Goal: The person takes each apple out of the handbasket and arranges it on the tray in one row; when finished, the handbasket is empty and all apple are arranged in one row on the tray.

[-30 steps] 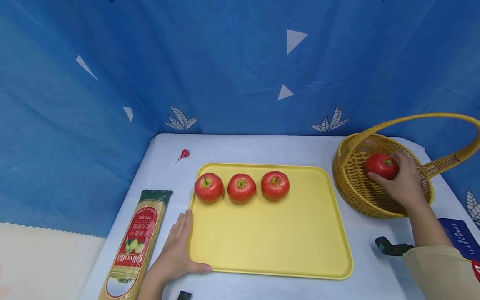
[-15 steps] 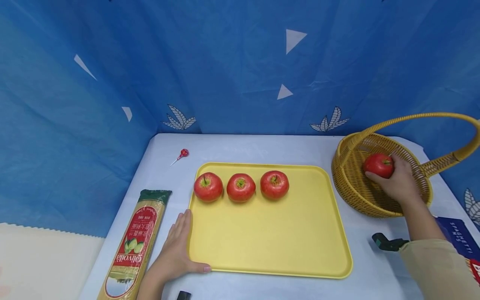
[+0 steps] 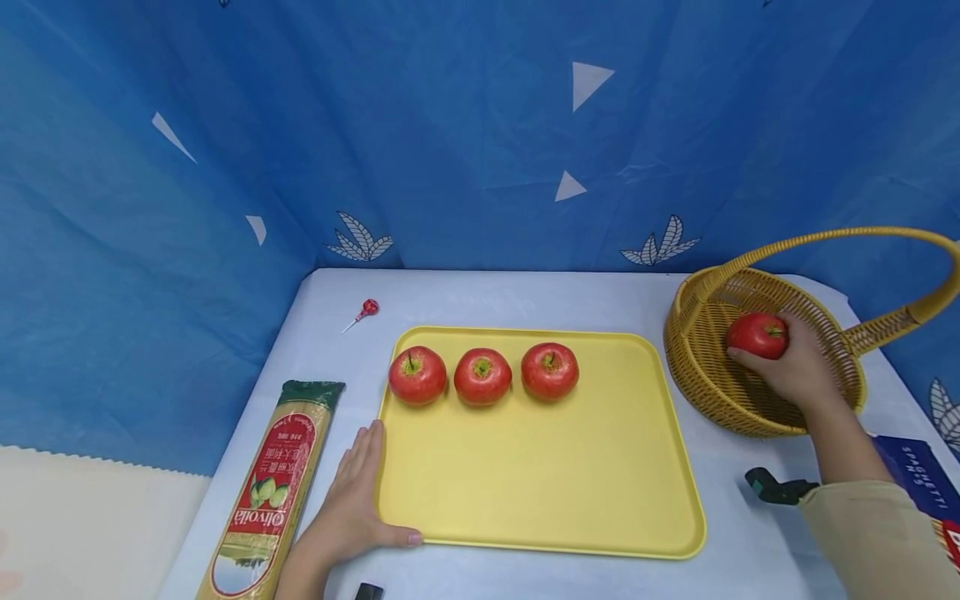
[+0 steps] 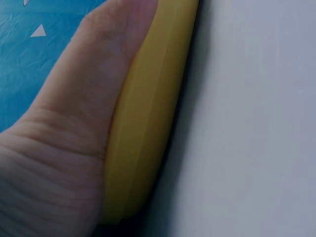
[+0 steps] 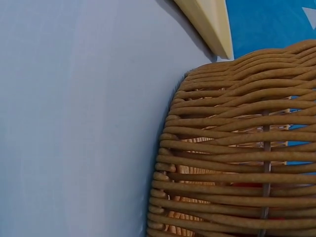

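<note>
In the head view my right hand [image 3: 802,364] reaches into the wicker basket [image 3: 705,379] and grips a red apple [image 3: 756,335] there, thumb on its near side. My left hand [image 3: 352,496] lies with straight fingers along the left edge and near-left corner of the yellow tray [image 3: 540,475]. On the tray's far side stand three more apples in a row: a left apple [image 3: 417,376], a middle apple [image 3: 483,377] and a right apple [image 3: 550,372]. The left wrist view has the thumb against the tray's outer wall [image 4: 143,118]. Basket weave [image 5: 237,153] hides the right hand in the right wrist view.
A spaghetti pack [image 3: 270,492] lies left of my left hand. Beyond the tray's far-left corner is a red lollipop [image 3: 366,309]. A dark blue spaghetti package [image 3: 918,475] lies by the right sleeve. The basket's tall handle [image 3: 847,233] arches over its opening.
My right hand, holding the apple, has shifted slightly left within the basket, and the apple has tilted a little. The left hand, tray and other apples stay put.
</note>
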{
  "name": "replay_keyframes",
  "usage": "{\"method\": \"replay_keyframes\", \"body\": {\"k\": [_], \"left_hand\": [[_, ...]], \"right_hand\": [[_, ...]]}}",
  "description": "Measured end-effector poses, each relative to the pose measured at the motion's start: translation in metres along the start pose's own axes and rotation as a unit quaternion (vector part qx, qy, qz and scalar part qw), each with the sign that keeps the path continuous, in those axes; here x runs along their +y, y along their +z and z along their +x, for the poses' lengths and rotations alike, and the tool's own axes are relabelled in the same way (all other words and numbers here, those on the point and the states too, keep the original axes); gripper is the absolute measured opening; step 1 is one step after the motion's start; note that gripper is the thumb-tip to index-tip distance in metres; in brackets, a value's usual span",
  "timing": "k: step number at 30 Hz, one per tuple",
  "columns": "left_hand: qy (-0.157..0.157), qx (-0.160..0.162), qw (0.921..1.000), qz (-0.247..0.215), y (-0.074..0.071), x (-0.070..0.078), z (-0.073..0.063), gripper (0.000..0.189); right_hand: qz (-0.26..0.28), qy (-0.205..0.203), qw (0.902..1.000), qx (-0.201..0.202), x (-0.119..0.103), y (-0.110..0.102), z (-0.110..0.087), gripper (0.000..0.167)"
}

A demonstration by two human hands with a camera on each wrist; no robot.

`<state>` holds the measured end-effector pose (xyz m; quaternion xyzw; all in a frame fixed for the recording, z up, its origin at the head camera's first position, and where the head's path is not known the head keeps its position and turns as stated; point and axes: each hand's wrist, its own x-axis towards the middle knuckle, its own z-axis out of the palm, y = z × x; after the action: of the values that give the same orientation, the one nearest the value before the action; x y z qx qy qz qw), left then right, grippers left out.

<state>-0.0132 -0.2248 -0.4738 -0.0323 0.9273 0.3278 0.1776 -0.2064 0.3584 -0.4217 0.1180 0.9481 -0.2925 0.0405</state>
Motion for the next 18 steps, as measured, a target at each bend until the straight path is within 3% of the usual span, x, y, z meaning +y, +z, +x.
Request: {"method": "replay_keyframes", "body": {"k": [9, 18], "left_hand": [[-0.001, 0.001, 1.0, 0.002, 0.0002, 0.0, -0.0002, 0.159], [-0.003, 0.002, 1.0, 0.002, 0.0001, 0.0008, -0.0008, 0.158]], "right_hand": [[0.019, 0.002, 0.9998, -0.006, -0.0002, 0.0025, 0.0007, 0.112], [-0.02, -0.018, 0.9996, 0.001, -0.0006, 0.0041, 0.0008, 0.113]]}}
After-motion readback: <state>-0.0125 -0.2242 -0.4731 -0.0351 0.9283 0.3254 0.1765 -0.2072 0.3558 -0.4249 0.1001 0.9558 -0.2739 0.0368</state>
